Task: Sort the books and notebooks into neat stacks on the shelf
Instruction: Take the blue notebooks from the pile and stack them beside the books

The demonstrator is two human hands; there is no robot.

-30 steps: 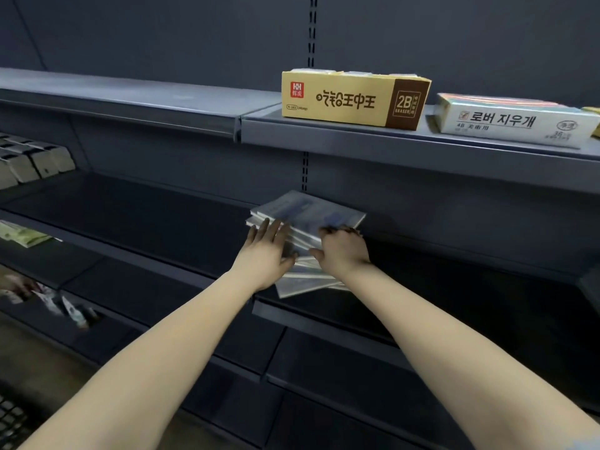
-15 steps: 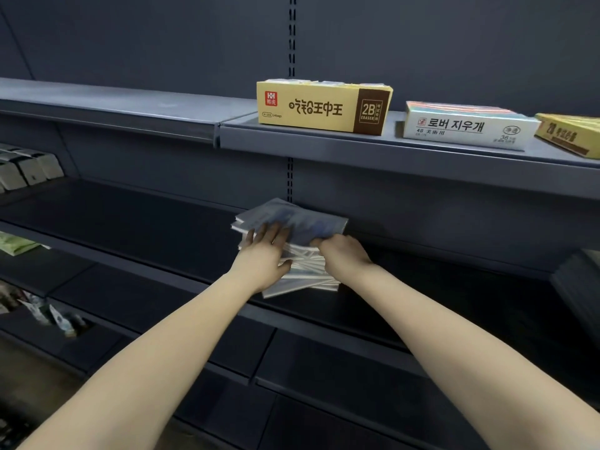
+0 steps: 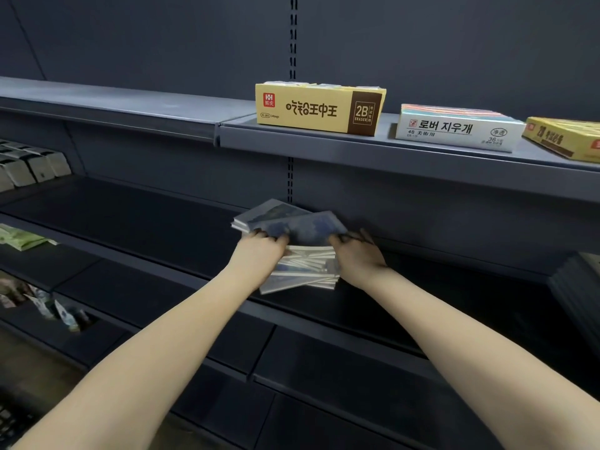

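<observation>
Two bare forearms rise from the bottom corners of the frame and meet at its centre, crossing over the dark lower shelf tiers (image 3: 324,368). At the lower left, small mixed packets (image 3: 48,311) lie in a lower tier, too blurred to tell what they are. The left hand (image 3: 259,251) has its fingers curled over the left edge of the pile, gripping the upper notebooks. The right hand (image 3: 357,254) mirrors it, its fingers hooked round the right edge and pinching the same upper covers. Between them sits the stack of notebooks (image 3: 305,271), resting on the middle shelf (image 3: 156,228) near its front lip, just right of the frame's centre. Its pale page edges are fanned and uneven, with the lowest books jutting toward the camera. The top blue-grey notebooks (image 3: 292,220) lie skewed on the pile, their far corners pointing at the back panel. At the right edge a dark stack (image 3: 578,287) rests on the same shelf, well apart from the hands. At the left edge are green packets (image 3: 19,238), and grey packets (image 3: 35,167) stand in a row farther back. On the upper shelf (image 3: 357,151), a yellow eraser box (image 3: 318,107) marked 2B stands above the hands. A white box (image 3: 454,128) is just right of it, and a second yellow box (image 3: 565,139) is cut off by the right edge.
</observation>
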